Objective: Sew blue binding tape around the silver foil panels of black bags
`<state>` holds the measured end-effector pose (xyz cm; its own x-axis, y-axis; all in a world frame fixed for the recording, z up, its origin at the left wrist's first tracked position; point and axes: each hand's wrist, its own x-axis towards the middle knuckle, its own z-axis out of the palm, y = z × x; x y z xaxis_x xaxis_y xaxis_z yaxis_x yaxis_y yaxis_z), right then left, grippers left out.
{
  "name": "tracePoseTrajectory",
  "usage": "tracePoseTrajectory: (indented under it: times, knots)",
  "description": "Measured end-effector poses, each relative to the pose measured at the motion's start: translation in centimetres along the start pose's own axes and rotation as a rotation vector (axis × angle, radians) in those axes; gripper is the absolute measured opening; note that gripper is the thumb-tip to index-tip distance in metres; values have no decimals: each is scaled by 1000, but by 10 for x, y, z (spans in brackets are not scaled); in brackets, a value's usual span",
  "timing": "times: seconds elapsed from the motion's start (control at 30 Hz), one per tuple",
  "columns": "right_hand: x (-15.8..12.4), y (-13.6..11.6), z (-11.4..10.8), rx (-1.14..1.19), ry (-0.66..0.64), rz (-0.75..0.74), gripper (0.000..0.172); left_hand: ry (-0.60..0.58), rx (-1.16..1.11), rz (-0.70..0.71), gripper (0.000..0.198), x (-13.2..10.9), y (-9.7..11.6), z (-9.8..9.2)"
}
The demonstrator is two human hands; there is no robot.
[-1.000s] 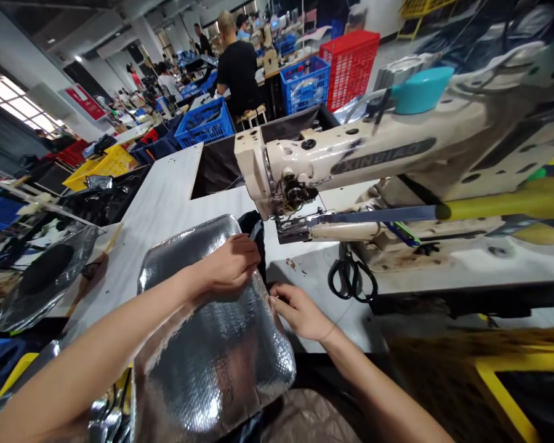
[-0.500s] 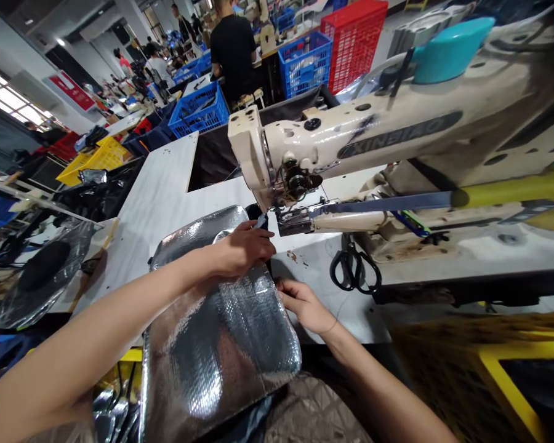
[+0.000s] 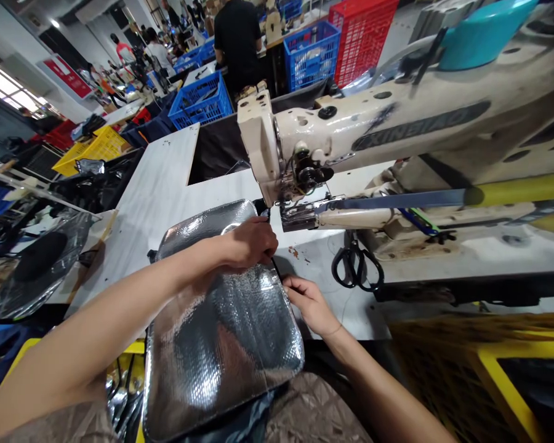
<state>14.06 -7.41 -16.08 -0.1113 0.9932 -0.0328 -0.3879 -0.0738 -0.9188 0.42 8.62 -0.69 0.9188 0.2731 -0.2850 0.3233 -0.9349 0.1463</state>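
Pinching a silver quilted foil panel [image 3: 221, 344] on the white tabletop [image 3: 161, 184], the left hand [image 3: 249, 243] grips its top edge and the right hand [image 3: 309, 304] its side edge, near the steel presser foot [image 3: 295, 216]; that edge looks ready for feeding underneath.

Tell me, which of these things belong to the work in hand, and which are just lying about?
In use:
- left hand
- right hand
- quilted silver foil panel, under both hands

Lying about:
- black-handled scissors, on the sewing table
- blue plastic crate, farther off
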Motion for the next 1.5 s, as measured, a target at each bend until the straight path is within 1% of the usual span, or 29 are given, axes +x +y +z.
tracePoseTrajectory:
  times: [0.1, 0.23, 0.37, 0.5, 0.57, 0.63, 0.7, 0.77, 0.83, 0.93, 1.13, 1.3, 1.5]
  knots:
    - [-3, 2, 1, -54, 55, -21, 33, -29, -62, 14, 7, 2, 1, -1]
    - [-7, 4, 3, -67, 75, -11, 30, -40, -73, 21, 5, 5, 1, 0]
    - [-11, 4, 6, -51, 111, -44, 24, -68, -62, -5, 4, 6, 1, 1]
    - [-10, 5, 10, -5, 108, 2, 29, -78, -63, -32, 4, 6, 3, 0]
    - [-7, 7, 14, -20, 139, 11, 34, -77, -60, -42, 5, 7, 5, 0]
    - [-4, 10, 18, -70, 187, -13, 39, -73, -51, -38, 5, 7, 6, 1]
    - [-1, 13, 23, -117, 227, -27, 39, -62, -42, -27, 3, 6, 6, 3]
    - [0, 16, 28, -133, 251, -35, 37, -35, -31, -14, 3, 6, 3, 6]
    - [-1, 18, 31, -134, 264, -49, 35, -13, -8, -5, 9, 7, -2, 7]
    - [-3, 17, 32, -136, 270, -58, 35, -16, 12, -7, 13, 9, -10, 7]
    - [-6, 14, 32, -132, 293, -19, 36, 17, -89, -26, 12, 16, -20, 6]
    - [-5, 12, 33, -143, 309, 4, 36, 62, -84, -3, 9, 21, -28, 14]
    - [-4, 9, 33, -199, 318, 0, 38, 88, -93, 20, 11, 19, -35, 19]
